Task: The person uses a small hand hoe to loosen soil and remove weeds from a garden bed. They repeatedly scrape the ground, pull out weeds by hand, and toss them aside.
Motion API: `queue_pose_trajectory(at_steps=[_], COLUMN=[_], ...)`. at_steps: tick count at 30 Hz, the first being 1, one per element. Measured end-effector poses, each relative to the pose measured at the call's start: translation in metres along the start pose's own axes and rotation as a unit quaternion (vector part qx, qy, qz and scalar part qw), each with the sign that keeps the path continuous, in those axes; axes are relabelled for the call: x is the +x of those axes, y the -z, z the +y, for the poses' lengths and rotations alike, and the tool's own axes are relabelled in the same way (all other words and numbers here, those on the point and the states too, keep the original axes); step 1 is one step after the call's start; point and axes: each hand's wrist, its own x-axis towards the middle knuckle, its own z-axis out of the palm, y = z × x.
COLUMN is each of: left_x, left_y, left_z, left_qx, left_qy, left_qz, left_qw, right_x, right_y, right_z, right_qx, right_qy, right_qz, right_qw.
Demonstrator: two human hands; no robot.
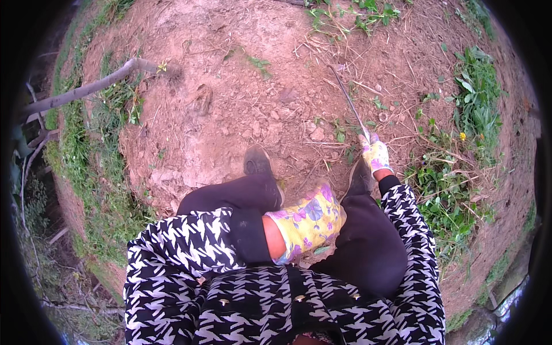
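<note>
My right hand (376, 154), in a yellow floral work glove, grips a sickle (348, 100). Its thin dark blade points away from me over the soil, with the tip bent to the left; the glove hides the handle. In a matching glove, my left hand (308, 222) lies across the front of my body, between my knees. Its fingers turn downward out of sight, so whatever they hold or touch is hidden. Below the blade is reddish bare soil (276, 92) with clods and dry stalks. My dark shoes (257, 160) rest on this ground.
A slim tree trunk (92, 87) rises from the soil at the left. Grass (92, 172) runs along that side. On the right lie heaps of leafy weeds (448, 185) mixed with dry stems. More weeds (366, 15) are ahead.
</note>
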Motion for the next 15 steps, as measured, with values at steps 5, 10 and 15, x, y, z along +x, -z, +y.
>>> queue_pose_trajectory(at_steps=[5,10,15], left_x=[0.004,0.000,0.002], left_y=[0.001,0.001,0.001], left_z=[-0.006,-0.002,-0.001], left_qx=[-0.015,-0.012,-0.011], left_qy=[-0.013,-0.008,-0.011], left_qz=[0.007,-0.008,-0.014], left_qw=[1.000,1.000,1.000], right_x=[0.008,0.012,-0.043], right_y=[0.000,-0.012,0.010], right_z=[-0.013,-0.022,0.064], right_qx=[0.055,-0.072,-0.115], right_qy=[0.065,0.115,0.022], right_qz=[0.017,-0.144,-0.181], right_qw=[0.996,0.980,0.977])
